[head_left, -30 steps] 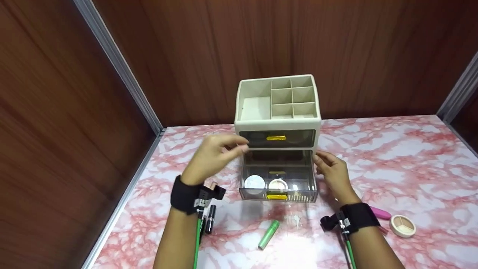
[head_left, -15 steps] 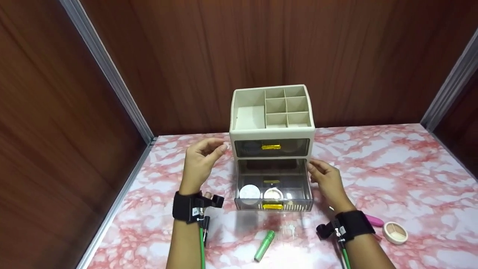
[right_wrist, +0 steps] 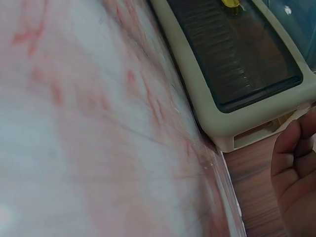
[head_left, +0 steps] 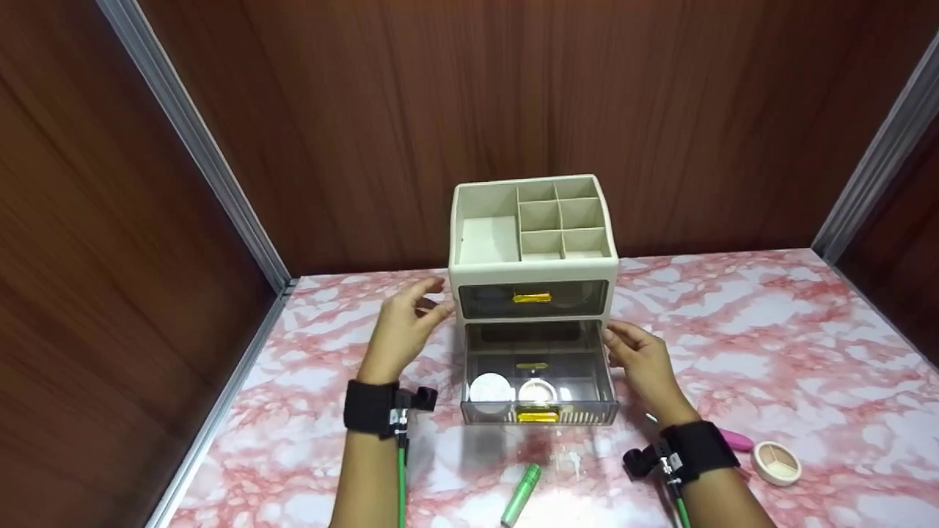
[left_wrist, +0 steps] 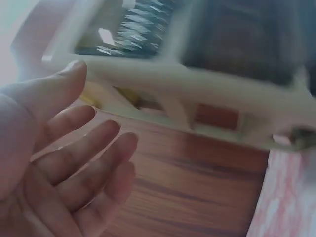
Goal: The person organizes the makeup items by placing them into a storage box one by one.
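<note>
From where I stand, the drawer organizer (head_left: pixel 533 271) is upright on the marbled table (head_left: pixel 843 337), between the two hands. The left hand (head_left: pixel 402 323) holds nothing: its fingers are extended and apart, the thumb close against the organizer's side. The right hand (head_left: pixel 645 361) has its fingers bent at the opposite side; whether it grips the frame or merely rests there, I cannot tell.

Caution: the lower drawer (head_left: pixel 484 415) is pulled out toward the person. If the organizer is lifted or tipped forward, the drawer could probably slide further and drop out. Uneven pressure from the hands could turn the unit askew. A hard push on the drawer could make its loose contents slide. The green tube (head_left: pixel 521 496) lies in front and, being slim, may roll if knocked.

Contents: the lower drawer holds a white round case (head_left: pixel 490 389) at left and a pale-rimmed round compact (head_left: pixel 537 391) beside it, near the front wall. The upper drawer (head_left: pixel 488 301) is closed; its contents are too dark to identify. The top tray (head_left: pixel 489 238) has one large section and six small ones.
</note>
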Demonstrator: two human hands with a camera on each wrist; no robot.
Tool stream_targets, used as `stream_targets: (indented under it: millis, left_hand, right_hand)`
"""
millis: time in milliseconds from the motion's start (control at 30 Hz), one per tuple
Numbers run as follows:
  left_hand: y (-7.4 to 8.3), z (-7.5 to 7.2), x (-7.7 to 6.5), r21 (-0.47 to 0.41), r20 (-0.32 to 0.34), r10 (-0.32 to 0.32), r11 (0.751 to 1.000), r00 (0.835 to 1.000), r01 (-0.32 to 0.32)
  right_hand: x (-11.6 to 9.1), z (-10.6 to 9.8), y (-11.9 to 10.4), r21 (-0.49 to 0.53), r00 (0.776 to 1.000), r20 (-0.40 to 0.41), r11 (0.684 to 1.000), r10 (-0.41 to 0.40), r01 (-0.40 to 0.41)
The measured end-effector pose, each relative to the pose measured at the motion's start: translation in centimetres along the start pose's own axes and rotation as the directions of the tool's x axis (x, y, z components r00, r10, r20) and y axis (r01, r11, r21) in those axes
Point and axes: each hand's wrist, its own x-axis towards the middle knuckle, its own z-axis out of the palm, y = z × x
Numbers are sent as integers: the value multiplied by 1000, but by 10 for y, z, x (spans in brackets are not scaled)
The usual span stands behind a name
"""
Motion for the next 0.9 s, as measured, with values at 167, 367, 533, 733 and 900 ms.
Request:
stream_targets:
  millis: [167, 367, 533, 733, 900]
  left_hand:
    - [4, 13, 6, 18, 121, 18, 1000, 993, -20]
    - [10, 22, 16, 40, 137, 56, 997, 989, -63]
    - [2, 25, 14, 5, 100, 39, 999, 994, -40]
    - [-6, 18, 7, -5, 65, 6, 1000, 998, -6]
    - [-10, 16, 2, 13, 46, -18, 1000, 999, 18]
  right_hand:
    - [-2, -7, -2, 42, 999, -3, 998, 39, -39]
    - [-3, -16, -10, 48, 998, -6, 997, 65, -65]
    - [0, -16, -11, 20, 999, 26, 999, 32, -33]
    - [3, -16, -26, -120, 995, 81, 992, 53, -43]
    - [2, -34, -54, -267, 994, 108, 964, 12, 17]
